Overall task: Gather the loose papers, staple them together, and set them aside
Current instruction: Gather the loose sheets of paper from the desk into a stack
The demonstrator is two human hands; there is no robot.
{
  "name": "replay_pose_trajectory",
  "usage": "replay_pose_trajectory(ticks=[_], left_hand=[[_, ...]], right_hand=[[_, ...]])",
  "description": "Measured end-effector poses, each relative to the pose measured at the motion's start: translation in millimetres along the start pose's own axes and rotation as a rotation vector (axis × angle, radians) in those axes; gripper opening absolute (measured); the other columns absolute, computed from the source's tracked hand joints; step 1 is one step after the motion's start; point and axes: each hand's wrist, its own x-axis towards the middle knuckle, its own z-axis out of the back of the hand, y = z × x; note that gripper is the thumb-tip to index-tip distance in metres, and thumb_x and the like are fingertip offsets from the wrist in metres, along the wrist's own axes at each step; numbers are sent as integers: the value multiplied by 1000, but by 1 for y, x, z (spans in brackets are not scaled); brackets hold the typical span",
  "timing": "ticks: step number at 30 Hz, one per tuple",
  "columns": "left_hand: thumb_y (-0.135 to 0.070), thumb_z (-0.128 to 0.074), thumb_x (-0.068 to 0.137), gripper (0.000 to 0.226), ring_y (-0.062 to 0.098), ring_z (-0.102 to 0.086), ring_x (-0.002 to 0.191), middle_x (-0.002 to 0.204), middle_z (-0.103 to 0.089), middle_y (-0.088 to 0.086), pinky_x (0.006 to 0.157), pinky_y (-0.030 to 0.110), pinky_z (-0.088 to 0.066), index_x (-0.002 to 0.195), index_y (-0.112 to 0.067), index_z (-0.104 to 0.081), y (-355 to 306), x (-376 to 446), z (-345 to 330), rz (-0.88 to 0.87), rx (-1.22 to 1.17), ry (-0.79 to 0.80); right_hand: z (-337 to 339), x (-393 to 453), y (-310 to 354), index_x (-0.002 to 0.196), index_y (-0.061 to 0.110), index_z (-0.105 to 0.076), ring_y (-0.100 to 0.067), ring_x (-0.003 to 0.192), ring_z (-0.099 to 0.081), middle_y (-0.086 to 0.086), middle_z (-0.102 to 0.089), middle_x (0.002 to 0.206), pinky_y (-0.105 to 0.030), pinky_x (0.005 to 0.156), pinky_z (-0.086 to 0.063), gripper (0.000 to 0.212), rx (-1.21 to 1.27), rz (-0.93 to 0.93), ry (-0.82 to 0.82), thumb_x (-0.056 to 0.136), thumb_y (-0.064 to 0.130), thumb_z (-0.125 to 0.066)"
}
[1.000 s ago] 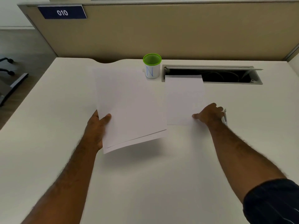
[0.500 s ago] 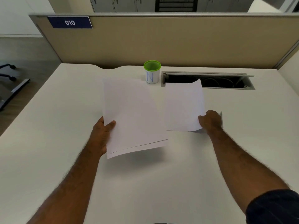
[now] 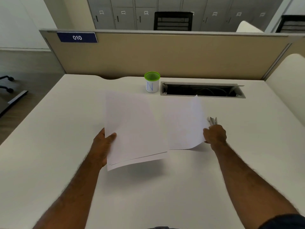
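My left hand (image 3: 103, 146) grips a small stack of white sheets (image 3: 133, 129) by its left edge, thumb on top, and holds it above the white desk (image 3: 57, 138). To its right, my right hand (image 3: 214, 135) pinches the right edge of a single white sheet (image 3: 183, 124), which is raised and curled off the desk, its near left corner low by the desk. A pale grey stapler (image 3: 212, 120) lies on the desk just beyond my right hand, partly hidden by it.
A white cup with a green rim (image 3: 152, 82) stands at the back of the desk. Right of it is an open cable tray slot (image 3: 202, 90). A beige partition (image 3: 165, 55) closes the far edge. Chair wheels (image 3: 7, 83) show on the floor at the left.
My right hand has taken hold of the single sheet and lifted its right edge off the desk. The stapler shows more. My left hand keeps its stack raised.
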Motion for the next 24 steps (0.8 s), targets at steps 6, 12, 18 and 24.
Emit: replay_pose_trajectory(ticks=[6,12,18,24], left_hand=[[-11,-58,96,35,21,-69,96,114,-70,0,67,31,-58,129,-24,-58,6,-11,1,19,12,1],[-11,-57,97,40,30,-65,106,123,-66,7,89,46,-54,136,-18,-53,18,-17,0,53,20,22],[-9,-57,97,39,30,-67,104,121,-68,8,87,44,-55,134,-19,-55,24,-21,-1,76,21,67],[-10,-57,97,39,26,-68,100,119,-68,6,75,34,-56,134,-20,-55,30,-21,-2,84,25,62]], right_hand=[[-6,-22,-28,105,-8,-59,-31,71,-61,-22,-66,95,-41,76,-56,33,108,-181,92,87,20,-61],[0,-35,-39,102,-2,-54,-37,103,-55,-18,-55,109,-43,64,-55,30,505,-368,366,82,12,-73],[17,-45,-22,72,0,-60,-30,82,-62,-14,-62,82,-43,63,-58,24,447,-111,290,79,16,-76],[75,-65,42,56,14,-57,-28,64,-68,-7,-67,64,-38,64,-57,36,83,401,45,81,36,-70]])
